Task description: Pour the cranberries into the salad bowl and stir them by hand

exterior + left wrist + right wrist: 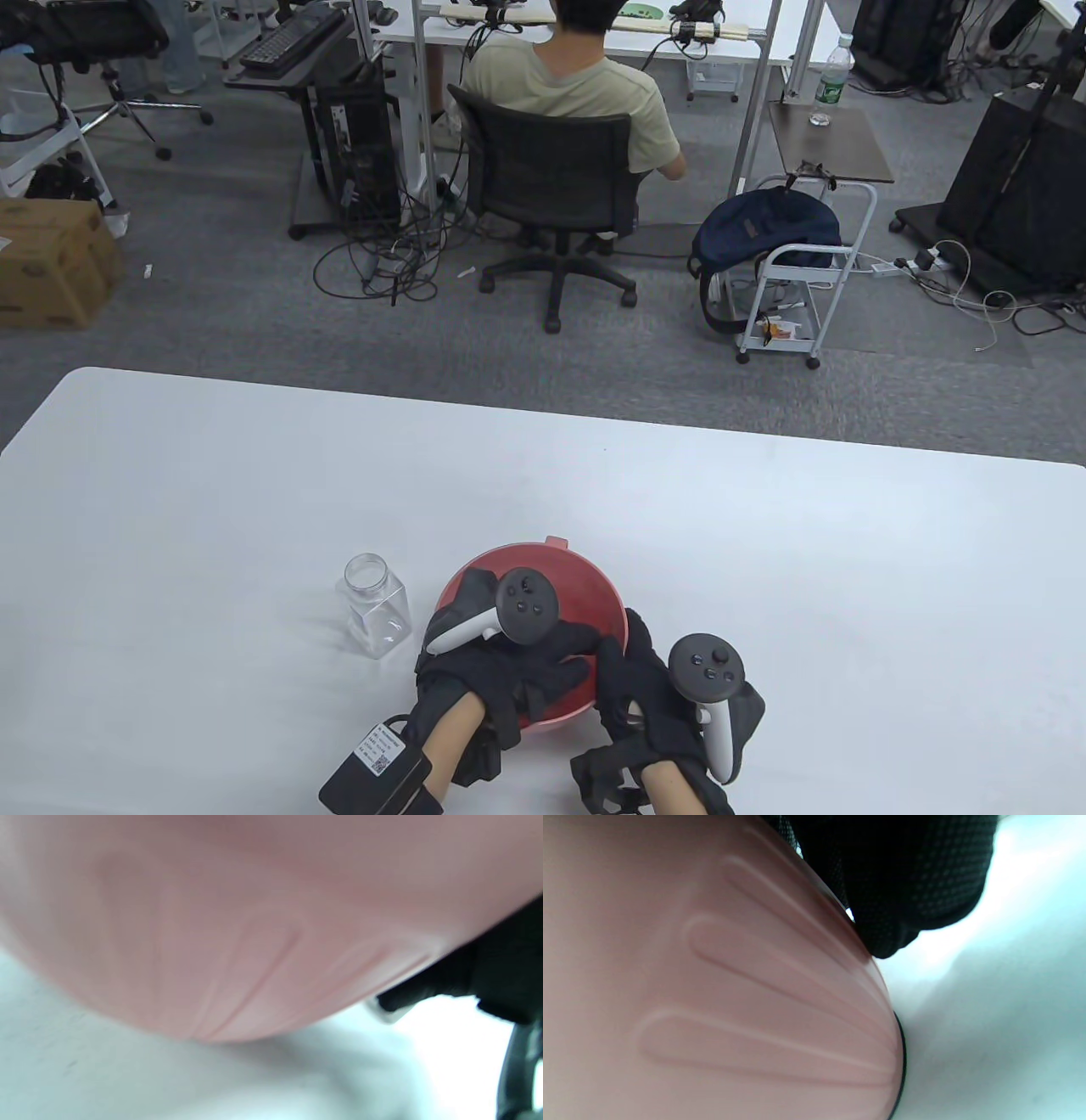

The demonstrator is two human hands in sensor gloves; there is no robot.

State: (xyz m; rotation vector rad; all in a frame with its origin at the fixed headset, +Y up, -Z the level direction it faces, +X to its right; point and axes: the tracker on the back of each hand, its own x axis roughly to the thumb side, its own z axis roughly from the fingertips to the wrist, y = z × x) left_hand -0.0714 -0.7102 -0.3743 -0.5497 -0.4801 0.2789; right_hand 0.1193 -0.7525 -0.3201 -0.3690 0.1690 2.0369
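- The red salad bowl (585,586) sits on the white tabletop (764,594) close to the near edge, and both gloved hands are right on it.
- The left hand (501,658) reaches over the near-left rim and down into the bowl. Its fingers (475,594) point toward the far-left inner wall, but the tracker (526,604) on the back of the hand covers most of them, so I can't tell if they're spread or pressed together.
- The right hand (645,679) is against the bowl's near-right side, glove fabric touching the rim and outer wall. Its fingers (624,641) seem to wrap the edge, though the table view doesn't show the grip clearly. Its tracker (708,679) sits just to the right of them.
- The right wrist view is basically all bowl: the ribbed pink-looking outer wall (734,993) fills the left side, with a black gloved fingertip (899,899) pressed against it up top and the tabletop to the right.
- The left wrist view is a blurry close-up of the bowl's underside curve (233,942), with a bit of black glove (488,980) at the right.
- The cranberries aren't visible anywhere; the left hand hides whatever is in the bowl.
- A clear plastic jar (377,604) stands upright and lidless, just left of the left fingers, near the bowl but not touching. It looks empty.
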